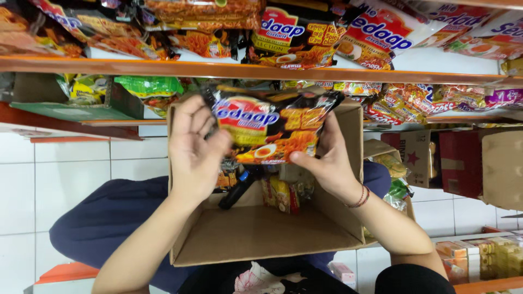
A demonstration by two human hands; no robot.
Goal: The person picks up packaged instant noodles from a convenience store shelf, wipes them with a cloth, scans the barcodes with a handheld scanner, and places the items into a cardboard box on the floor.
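Head view. Both my hands held one black noodle packet (272, 128) above the open cardboard box (261, 234) resting on my lap. My left hand (196, 147) was closed on the packet's left edge, my right hand (327, 158) pinched its lower right corner; packet flat, face toward me. Judged step: packet lifted clear of the box, at shelf height. The next move seemed to call for a free slot on the orange shelf (245, 71) ahead. Obstacles: the upper shelf was already crowded with similar packets (294, 38). A few packets (280, 193) remained in the box. Red cartons (460, 160) stood to the right, well apart.
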